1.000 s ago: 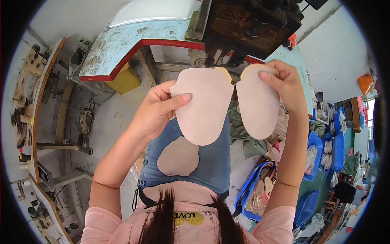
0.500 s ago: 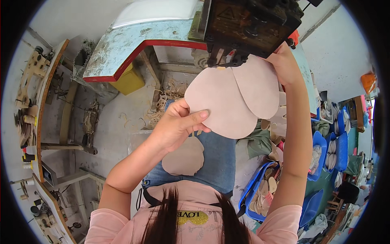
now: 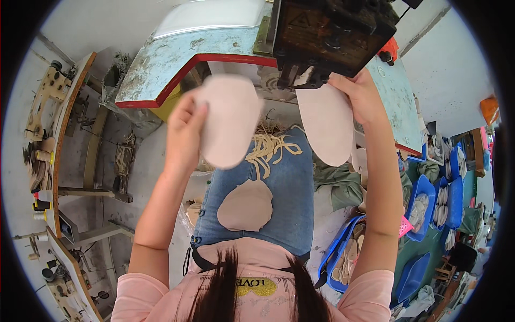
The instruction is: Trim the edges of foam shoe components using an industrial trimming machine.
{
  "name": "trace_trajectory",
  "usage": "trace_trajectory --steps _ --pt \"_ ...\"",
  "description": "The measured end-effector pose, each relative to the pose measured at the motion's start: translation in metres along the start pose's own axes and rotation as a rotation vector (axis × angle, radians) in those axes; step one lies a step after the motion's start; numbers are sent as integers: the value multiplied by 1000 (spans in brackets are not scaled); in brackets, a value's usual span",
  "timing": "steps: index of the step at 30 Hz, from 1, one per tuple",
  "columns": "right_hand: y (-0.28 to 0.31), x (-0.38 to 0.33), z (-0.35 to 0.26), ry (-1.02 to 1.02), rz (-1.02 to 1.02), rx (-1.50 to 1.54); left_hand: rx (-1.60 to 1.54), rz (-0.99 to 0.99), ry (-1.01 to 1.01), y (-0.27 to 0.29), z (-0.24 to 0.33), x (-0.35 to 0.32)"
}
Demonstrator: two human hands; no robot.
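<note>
My left hand [image 3: 185, 131] grips a pale pink oval insole piece [image 3: 228, 121], held up in front of the blue machine table [image 3: 177, 59]. My right hand [image 3: 359, 94] pinches a second pink insole piece [image 3: 324, 126] by its top end, right under the dark machine head [image 3: 332, 29]. The two pieces are apart. A third, tan insole piece [image 3: 247, 206] lies on my lap on blue jeans, with a tangle of pale trimmed strips [image 3: 271, 145] above it.
Blue bins [image 3: 424, 206] with stacked insoles stand at my right. A blue bin [image 3: 343, 257] sits by my right hip. A wooden bench with tools [image 3: 45, 139] runs along the left. A yellow box [image 3: 169, 110] sits under the table.
The two pink pieces, overlapping under the machine head half a second ago, have separated. My left hand carried its piece left and down; my right hand keeps its piece at the machine.
</note>
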State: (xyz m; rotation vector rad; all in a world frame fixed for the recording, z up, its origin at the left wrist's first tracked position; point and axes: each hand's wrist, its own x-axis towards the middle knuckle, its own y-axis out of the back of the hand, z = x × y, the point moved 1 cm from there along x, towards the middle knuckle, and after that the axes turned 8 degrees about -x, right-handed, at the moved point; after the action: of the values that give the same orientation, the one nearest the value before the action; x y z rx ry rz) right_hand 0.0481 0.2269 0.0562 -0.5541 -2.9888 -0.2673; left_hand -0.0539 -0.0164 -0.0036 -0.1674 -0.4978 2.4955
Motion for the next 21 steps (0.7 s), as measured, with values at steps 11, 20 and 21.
trace_trajectory --steps 11,20,21 --pt "-82 -114 78 175 52 -252 614 -496 -77 30 -94 -100" --pt "79 -169 198 -331 854 -1136 786 -899 -429 -12 -43 -117" --pt "101 -182 214 -793 902 -1303 753 -895 -462 -8 -39 -125"
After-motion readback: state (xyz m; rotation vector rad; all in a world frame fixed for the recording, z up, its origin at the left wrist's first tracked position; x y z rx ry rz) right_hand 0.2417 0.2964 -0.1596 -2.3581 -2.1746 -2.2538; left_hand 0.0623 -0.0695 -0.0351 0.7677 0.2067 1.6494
